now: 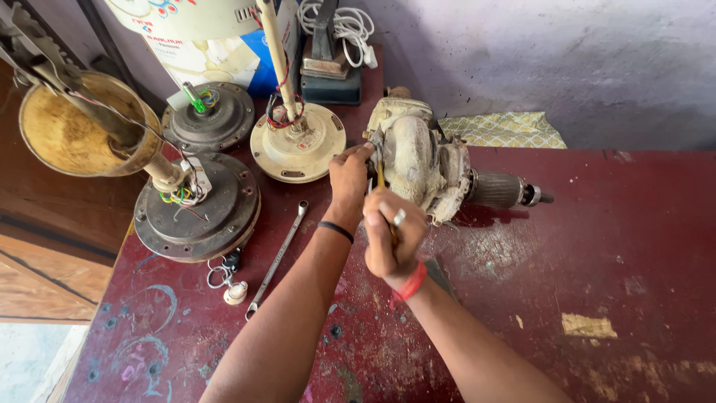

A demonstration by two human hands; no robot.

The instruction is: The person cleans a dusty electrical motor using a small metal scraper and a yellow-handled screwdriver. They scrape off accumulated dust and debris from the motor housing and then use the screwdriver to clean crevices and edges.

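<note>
Grimy cream metal, the motor housing (418, 160) lay on the dark red table (597, 246). Your left hand (349, 179) gripped its end. Your right hand (391, 239) was fisted around a screwdriver (381, 176).

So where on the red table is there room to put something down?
The widest bare stretch of the worn dark-red table is on the right, past the dusty grey motor and below the patterned yellow cloth. Another lies near the front edge, right of the right hand. The left is crowded: round fan motors, a long metal spanner, keys.
</note>
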